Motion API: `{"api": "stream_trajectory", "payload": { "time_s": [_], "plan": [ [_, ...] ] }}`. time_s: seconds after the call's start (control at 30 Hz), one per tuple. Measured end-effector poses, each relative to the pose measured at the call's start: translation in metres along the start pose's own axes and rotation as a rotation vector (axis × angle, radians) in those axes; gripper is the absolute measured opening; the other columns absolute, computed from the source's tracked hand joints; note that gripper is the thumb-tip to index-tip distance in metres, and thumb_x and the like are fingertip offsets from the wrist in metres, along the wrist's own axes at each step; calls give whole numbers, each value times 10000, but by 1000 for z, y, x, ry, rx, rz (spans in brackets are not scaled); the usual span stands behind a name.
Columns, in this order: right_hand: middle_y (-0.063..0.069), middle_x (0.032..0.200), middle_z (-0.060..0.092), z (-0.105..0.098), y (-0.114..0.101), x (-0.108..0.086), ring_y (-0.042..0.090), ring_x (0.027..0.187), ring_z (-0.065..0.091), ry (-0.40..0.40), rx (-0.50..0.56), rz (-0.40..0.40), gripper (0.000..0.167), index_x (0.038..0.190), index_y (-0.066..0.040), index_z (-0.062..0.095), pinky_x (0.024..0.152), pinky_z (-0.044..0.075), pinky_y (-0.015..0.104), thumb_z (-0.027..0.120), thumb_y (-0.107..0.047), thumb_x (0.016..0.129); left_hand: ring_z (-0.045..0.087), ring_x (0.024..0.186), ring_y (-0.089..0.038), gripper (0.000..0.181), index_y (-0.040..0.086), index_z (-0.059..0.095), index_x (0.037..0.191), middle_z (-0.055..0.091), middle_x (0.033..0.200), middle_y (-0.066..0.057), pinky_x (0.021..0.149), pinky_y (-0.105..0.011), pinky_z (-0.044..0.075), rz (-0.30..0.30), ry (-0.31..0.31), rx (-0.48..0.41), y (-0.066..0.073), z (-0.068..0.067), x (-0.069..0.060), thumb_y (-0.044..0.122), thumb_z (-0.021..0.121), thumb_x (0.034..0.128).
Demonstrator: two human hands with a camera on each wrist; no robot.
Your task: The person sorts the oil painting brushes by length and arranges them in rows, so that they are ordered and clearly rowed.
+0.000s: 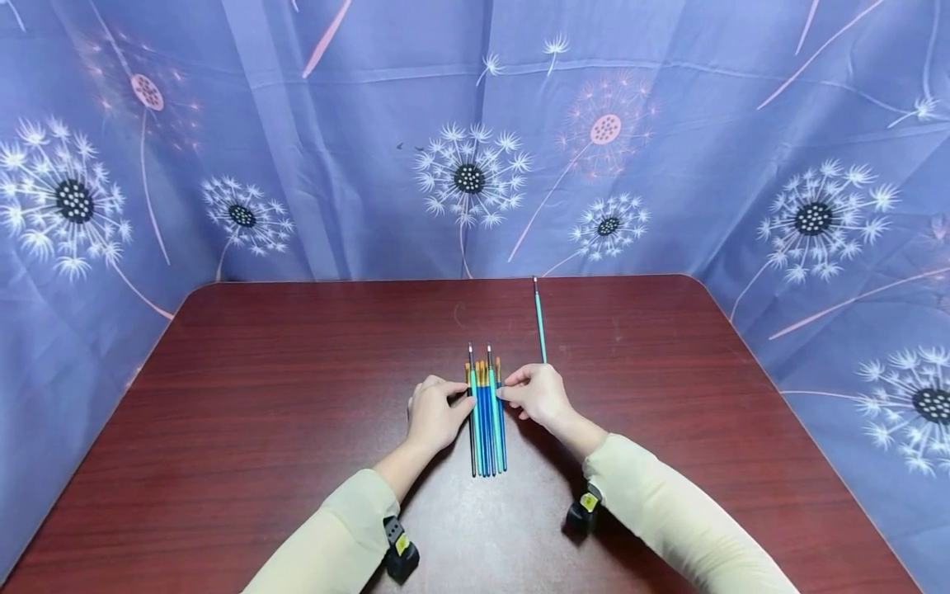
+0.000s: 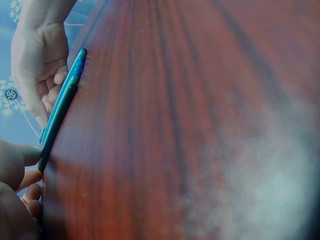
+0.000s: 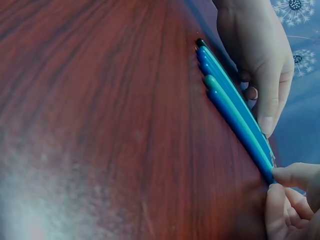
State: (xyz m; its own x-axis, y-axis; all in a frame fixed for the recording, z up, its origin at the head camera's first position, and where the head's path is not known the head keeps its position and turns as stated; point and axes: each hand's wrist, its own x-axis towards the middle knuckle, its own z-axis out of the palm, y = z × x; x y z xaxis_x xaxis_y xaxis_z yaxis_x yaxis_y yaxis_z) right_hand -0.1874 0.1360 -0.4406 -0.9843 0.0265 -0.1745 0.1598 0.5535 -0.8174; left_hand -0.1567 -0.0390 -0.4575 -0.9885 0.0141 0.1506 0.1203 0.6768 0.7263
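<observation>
Several paintbrushes (image 1: 486, 421) lie side by side in a row on the table, bristle ends away from me, with blue, turquoise and black handles. At the row's left edge, my left hand (image 1: 436, 412) holds the brushes with thumb and fingertips just below the bristles. My right hand (image 1: 542, 396) holds the opposite edge the same way. In the right wrist view, the right thumb (image 3: 295, 175) meets the end of a blue handle. The left wrist view shows the turquoise handles (image 2: 62, 107) between both hands. Exact finger contact is partly hidden.
A single turquoise paintbrush (image 1: 540, 326) lies apart, beyond my right hand, its tip near the table's far edge. The dark red wooden table (image 1: 297, 355) meets a blue dandelion-print curtain (image 1: 356, 165) at the back and sides.
</observation>
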Motion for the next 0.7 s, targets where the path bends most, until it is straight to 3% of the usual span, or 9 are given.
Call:
{"api": "stream_trajectory", "payload": {
  "time_s": [0.33,0.7],
  "plan": [
    [36,529,590,-4,-1,1,106,371,523,-30,-86,5,130,759,-55,679,400,511,282,769,-149,759,543,939,-263,289,104,724,1066,633,960,-78,872,-440,394,-5,-1,-6,1,1,0,258,704,824],
    [-9,527,622,-2,2,3,83,318,517,45,-130,-19,100,679,-88,711,387,494,268,713,-159,750,536,918,-251,282,104,725,1063,636,959,-76,856,-438,395,10,6,-3,1,1,-1,248,709,822]
  ]
}}
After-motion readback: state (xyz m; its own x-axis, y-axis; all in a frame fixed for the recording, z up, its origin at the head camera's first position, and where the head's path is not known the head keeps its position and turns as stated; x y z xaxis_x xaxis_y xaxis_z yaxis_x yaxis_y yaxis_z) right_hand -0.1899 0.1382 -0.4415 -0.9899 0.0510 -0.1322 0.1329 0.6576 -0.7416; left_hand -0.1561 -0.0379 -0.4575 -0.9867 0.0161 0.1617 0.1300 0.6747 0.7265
